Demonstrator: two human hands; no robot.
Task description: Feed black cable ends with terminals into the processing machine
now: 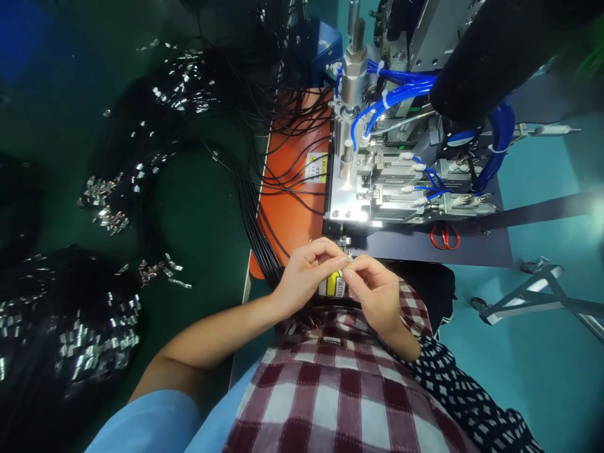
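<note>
Above a checked apron point(321, 390), two hands meet, fingers closed: the left hand point(306, 270) and right hand point(375, 289) pinch one small piece point(350, 259) between their fingertips. Mostly covered, it is too small to tell which way it points or how its long axis runs. Just below the fingertips shows one yellow-and-white label point(334, 284). Beyond the left hand, a bundle of black cables point(259, 226) crosses an orange board point(302, 217). Ahead stands one metal machine point(352, 201); beside it, one pair of red-handled scissors point(445, 238) lies on the bench point(486, 245), loops toward the person.
</note>
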